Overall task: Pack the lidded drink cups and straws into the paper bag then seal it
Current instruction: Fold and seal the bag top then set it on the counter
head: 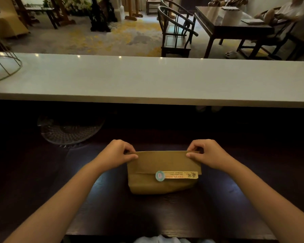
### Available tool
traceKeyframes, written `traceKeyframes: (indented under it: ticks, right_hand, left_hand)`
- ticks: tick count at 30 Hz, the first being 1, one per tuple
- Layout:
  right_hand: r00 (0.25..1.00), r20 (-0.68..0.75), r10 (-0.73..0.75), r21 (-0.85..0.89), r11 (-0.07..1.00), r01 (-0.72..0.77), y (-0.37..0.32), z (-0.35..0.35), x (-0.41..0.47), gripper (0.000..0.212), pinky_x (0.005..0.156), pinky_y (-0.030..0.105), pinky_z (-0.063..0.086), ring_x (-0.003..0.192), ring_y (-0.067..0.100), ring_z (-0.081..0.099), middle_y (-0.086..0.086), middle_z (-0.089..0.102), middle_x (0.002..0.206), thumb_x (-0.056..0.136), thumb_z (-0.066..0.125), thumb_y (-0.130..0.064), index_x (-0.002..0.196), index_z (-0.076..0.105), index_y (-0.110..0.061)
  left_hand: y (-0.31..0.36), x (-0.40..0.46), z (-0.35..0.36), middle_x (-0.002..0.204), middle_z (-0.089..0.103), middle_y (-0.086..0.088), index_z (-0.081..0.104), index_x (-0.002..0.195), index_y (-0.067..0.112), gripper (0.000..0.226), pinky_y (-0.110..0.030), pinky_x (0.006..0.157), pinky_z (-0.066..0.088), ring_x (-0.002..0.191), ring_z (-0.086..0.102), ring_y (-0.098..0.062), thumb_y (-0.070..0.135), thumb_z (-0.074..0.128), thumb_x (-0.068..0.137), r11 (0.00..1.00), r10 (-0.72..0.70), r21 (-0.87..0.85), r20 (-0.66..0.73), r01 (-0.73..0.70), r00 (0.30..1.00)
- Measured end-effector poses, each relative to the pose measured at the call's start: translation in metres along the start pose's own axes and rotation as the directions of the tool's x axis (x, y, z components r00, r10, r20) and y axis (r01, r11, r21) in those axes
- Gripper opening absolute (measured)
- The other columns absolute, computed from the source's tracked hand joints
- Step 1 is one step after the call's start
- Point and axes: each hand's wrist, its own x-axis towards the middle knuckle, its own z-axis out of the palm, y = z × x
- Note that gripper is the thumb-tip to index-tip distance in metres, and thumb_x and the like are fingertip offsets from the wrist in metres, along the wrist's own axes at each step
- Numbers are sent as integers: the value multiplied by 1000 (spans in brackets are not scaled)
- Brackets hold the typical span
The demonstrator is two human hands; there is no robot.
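Paper bag [162,172] sits on the dark counter [112,199], centre, near the front edge. Top is folded over toward the viewer; flap held down by a round sticker [160,176] over a printed label strip [181,175]. Both hands pinch the folded top crease: left hand [116,153] at the left corner, right hand [208,152] at the right corner, fingers closed on paper. Cups and straws not visible (bag closed). Glass plate [69,131] rear left, apart from the bag.

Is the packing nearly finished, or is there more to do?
Nearly finished. The paper bag is folded over and its flap held by a round sticker; no cups or straws are in sight. The left hand and right hand pinch the top fold's corners. Only letting go seems left.
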Motion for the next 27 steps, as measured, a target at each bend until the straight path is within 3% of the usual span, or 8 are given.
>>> traceKeyframes:
  ticks: [7,11,15,18,21,23,25,27]
  right_hand:
    - [998,-11,67,146,987,-65,15,14,-1,12,65,28,54,75,13,66,-2,68,79,78,71,-17,77,63,-26]
    - [997,-58,56,62,997,-53,17,21,8,19,59,21,45,66,6,56,-5,62,75,81,67,-17,75,55,-31]
    - [997,-63,48,37,998,-46,22,26,11,18,58,24,46,67,9,56,-6,61,76,83,65,-18,77,54,-32]
    - [991,-99,94,70,994,-87,26,32,12,16,65,36,50,74,21,60,-3,61,80,82,66,-19,80,54,-30]
    - [970,-142,196,81,979,-186,28,41,13,18,62,30,46,73,19,55,-8,57,78,79,69,-22,87,55,-30]
    - [950,-222,218,-41,972,-233,22,44,11,29,70,30,46,86,17,54,-6,57,91,77,71,-23,102,57,-25]
    - [935,-354,-12,-417,897,-146,9,49,5,42,82,38,49,102,24,58,4,62,111,75,71,-17,115,58,-18]
    - [920,-298,-253,-673,740,-14,-9,67,-6,44,91,45,48,114,27,59,9,63,123,73,65,-16,117,61,-15]
  left_hand:
    - [15,-20,38,89,73,-4,71,90,13,27,-45,91,46,91,68,-23,24,81,66,847,202,532,-363,24,910]
    - [30,-29,73,138,51,-11,52,129,17,55,-49,101,40,128,47,-25,45,56,83,797,311,582,-163,-164,936]
    - [21,-31,96,155,-12,-3,4,145,38,67,-50,113,-8,143,-15,-22,65,21,86,854,227,486,-29,-185,973]
    - [15,-32,106,155,-17,0,-4,145,38,72,-52,113,-13,141,-20,-21,68,21,84,847,206,500,-1,-178,979]
    - [15,-34,114,156,-12,3,-5,145,36,75,-53,112,-12,142,-19,-21,70,20,83,860,172,489,-6,-147,985]
    - [16,-33,118,156,-12,4,-6,144,35,76,-53,112,-15,140,-22,-20,72,18,82,862,151,491,-12,-126,989]
    - [19,-32,120,156,-14,3,-6,145,33,80,-54,111,-16,140,-23,-22,74,18,80,858,134,502,-16,-108,991]
    - [21,-31,121,155,-13,0,-3,146,31,84,-55,109,-15,141,-19,-25,75,21,78,854,128,511,-22,-99,991]
